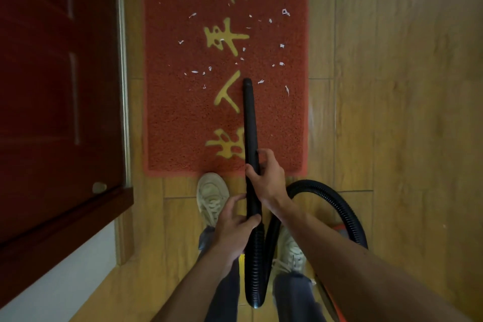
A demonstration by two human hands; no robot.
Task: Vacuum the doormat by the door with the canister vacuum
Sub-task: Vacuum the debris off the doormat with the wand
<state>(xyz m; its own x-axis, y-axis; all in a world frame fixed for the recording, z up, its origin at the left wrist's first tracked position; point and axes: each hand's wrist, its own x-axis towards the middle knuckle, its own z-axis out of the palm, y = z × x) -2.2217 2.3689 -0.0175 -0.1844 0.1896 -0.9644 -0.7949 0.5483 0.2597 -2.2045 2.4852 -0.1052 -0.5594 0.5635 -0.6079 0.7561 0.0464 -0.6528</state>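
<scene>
**Doormat** [183,125]: red with gold characters. It lies flat on the wood floor [392,86] just beside the door [52,86], long edge approx. parallel to it. White paper scraps [194,71] are scattered over the middle and far sections. The near section shows none.

**Tube** [249,117]: black and rigid, pointing away from the person along the mat's centre line. Its tip [247,81] sits at the near edge of the scrap field, on or just above the pile; contact can't be confirmed.

**Hands:**
- Right hand [266,178] grips the tube at mid-length, fingers [262,152] wrapped round it.
- Left hand [232,222] grips the tube's lower end, where the ribbed hose [326,191] joins, thumb over the top.

**Hose and vacuum:** the hose loops out to the right and back toward the vacuum [342,227]. Only an orange part of the vacuum shows, behind the right arm. The person's shoes [211,196] stand at the mat's near edge.

**Step in hand (est.):** cleaning pass is under way, and most scraps ahead of the tip aren't collected yet.

**Next move req.:**
- Advance the tip fwd. into the scraps.
- Keep it low on the pile.
- Work side to side toward the far end.
- Leave enough hose slack that the vacuum isn't dragged.
</scene>
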